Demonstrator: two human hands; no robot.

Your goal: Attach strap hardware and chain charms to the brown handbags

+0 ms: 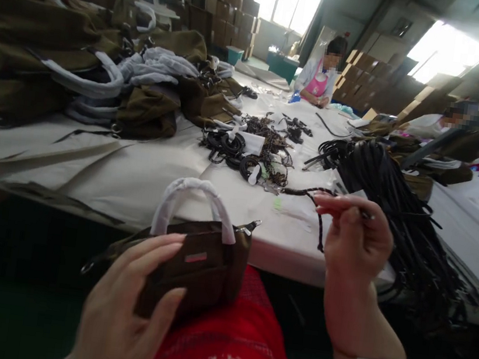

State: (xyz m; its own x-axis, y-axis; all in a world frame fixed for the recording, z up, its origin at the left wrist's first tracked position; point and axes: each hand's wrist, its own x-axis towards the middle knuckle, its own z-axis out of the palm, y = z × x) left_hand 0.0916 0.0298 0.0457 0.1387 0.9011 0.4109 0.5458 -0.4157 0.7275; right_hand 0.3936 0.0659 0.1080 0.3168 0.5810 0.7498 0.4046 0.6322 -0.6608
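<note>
A small dark olive-brown handbag (204,266) rests upright on my lap against the table's edge. Its arched handles are wrapped in white paper, and a small metal label sits on the front. My left hand (130,300) grips the bag's left side, fingers over the top and thumb at the front. Raised over the table edge, my right hand (358,233) is closed in a pinch on a dark braided cord (321,228). One end of the cord hangs down; another stretch runs left toward the table. Part of it is hidden by the fingers.
Many olive bags (152,103) are piled at the left. Coiled black cords (230,149) and tangled chains (271,136) lie mid-table. A heap of black straps (388,187) spills over the right edge. A person in a pink apron (316,86) works across the table.
</note>
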